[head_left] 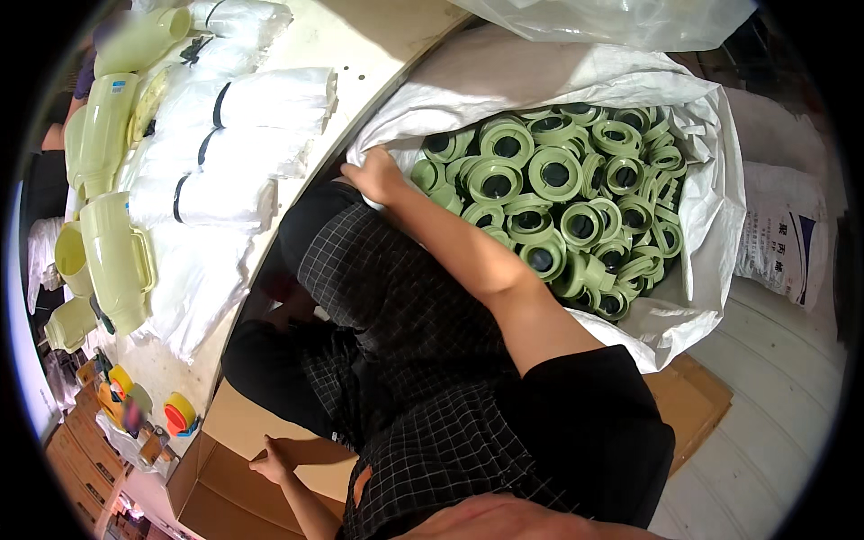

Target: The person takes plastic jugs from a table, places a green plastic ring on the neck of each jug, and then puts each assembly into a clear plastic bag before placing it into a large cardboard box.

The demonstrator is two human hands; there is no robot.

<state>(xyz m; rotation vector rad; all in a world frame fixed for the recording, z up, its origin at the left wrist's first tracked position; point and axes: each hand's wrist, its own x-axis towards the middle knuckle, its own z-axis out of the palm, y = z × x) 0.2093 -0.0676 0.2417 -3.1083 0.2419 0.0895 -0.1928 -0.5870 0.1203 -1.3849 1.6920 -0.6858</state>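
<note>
My right hand (378, 175) grips the near-left rim of a large white woven sack (706, 279), the fingers closed on its folded edge. Inside the sack lies a heap of pale green round plastic parts (555, 174) with dark centres. My right forearm crosses in front of the sack's near side. At the lower left my left hand (273, 461) is over an opened cardboard box (238, 481). Its thumb and forefinger are apart, and nothing shows between them; the other fingers are partly hidden.
A pale worktable (346, 54) along the left bears banded bundles of clear plastic bags (261, 99), pale green jugs (117, 261) and yellow-and-red tape rolls (180, 412). Clear plastic sheeting (621, 18) hangs at the top. Another white sack (778, 234) stands at the right, and flat cardboard (693, 405) lies below.
</note>
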